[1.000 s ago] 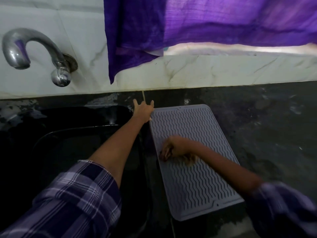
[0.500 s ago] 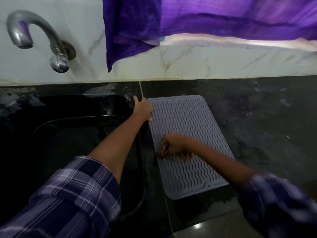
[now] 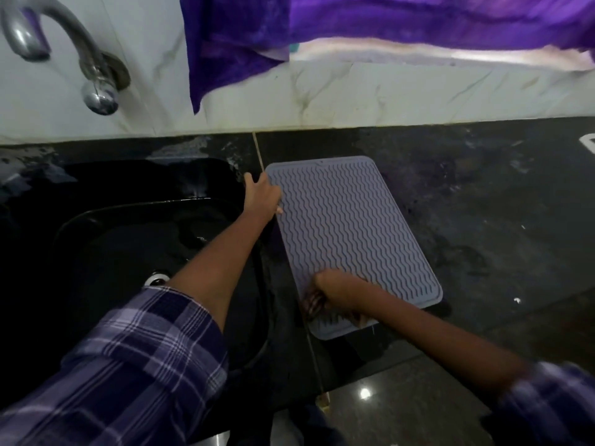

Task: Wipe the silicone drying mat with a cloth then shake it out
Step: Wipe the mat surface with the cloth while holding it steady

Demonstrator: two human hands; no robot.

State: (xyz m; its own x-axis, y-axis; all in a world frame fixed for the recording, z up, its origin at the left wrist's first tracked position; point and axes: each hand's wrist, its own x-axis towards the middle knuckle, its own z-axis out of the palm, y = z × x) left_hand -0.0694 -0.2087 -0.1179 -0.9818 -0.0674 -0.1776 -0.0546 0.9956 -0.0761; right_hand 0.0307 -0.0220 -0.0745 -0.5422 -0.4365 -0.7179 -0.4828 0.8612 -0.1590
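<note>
Wiping cloth [image 3: 314, 304] at mat [image 3: 351, 226] near edge

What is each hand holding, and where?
Left hand pins the grey ribbed silicone mat at its far left edge; right hand grips a bunched cloth.

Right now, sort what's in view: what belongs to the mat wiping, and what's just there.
In the job: grey silicone drying mat; cloth under the right hand; left hand pinning the mat's edge.

Just there: tap; black sink; purple curtain.
</note>
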